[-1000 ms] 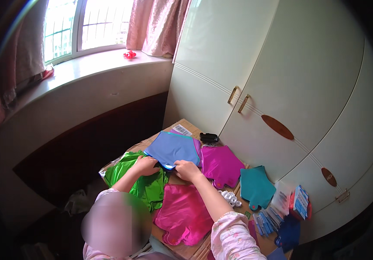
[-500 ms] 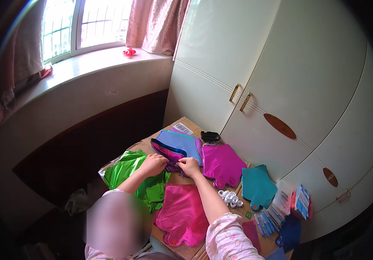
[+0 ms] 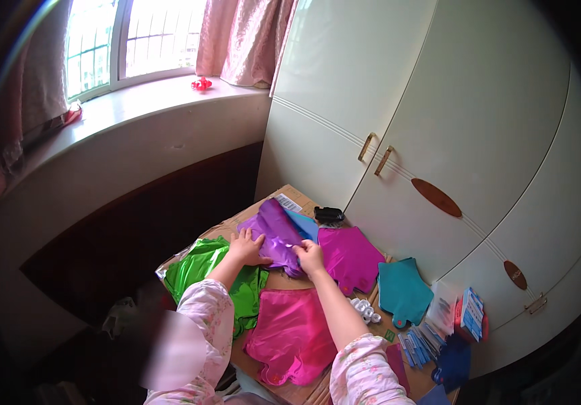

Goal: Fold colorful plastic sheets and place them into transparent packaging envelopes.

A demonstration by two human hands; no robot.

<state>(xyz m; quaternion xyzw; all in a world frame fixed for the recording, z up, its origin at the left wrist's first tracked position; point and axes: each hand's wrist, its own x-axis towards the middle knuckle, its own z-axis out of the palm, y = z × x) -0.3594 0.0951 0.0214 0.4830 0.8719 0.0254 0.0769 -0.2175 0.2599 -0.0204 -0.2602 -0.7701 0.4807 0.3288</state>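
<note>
In front of me lies a stack of purple foil balloons (image 3: 270, 237), flat and without air, with the upper part curled over. My left hand (image 3: 249, 248) rests on its left side, fingers spread on the foil. At the lower right edge my right hand (image 3: 309, 258) pinches the foil between thumb and fingers. A blue foil balloon (image 3: 306, 225) shows from under the purple one. Left of it is a crumpled pile of green foil balloons (image 3: 199, 264), and nearer to me a pink foil balloon (image 3: 287, 331). A magenta foil balloon (image 3: 351, 260) lies just right of my right hand.
Several small white rolls (image 3: 365, 310) sit beside my right forearm. Farther right are a teal foil balloon (image 3: 405, 287), blue-and-white packets (image 3: 422, 344) and a dark blue foil balloon (image 3: 451, 364). Cardboard (image 3: 236, 347) covers the table. A black object (image 3: 329, 214) lies by the white wardrobe (image 3: 344, 88).
The top foil has been turned over, so purple now covers most of the blue. My left hand has gone from gripping the foil to lying spread on it; my right hand has shifted slightly right.
</note>
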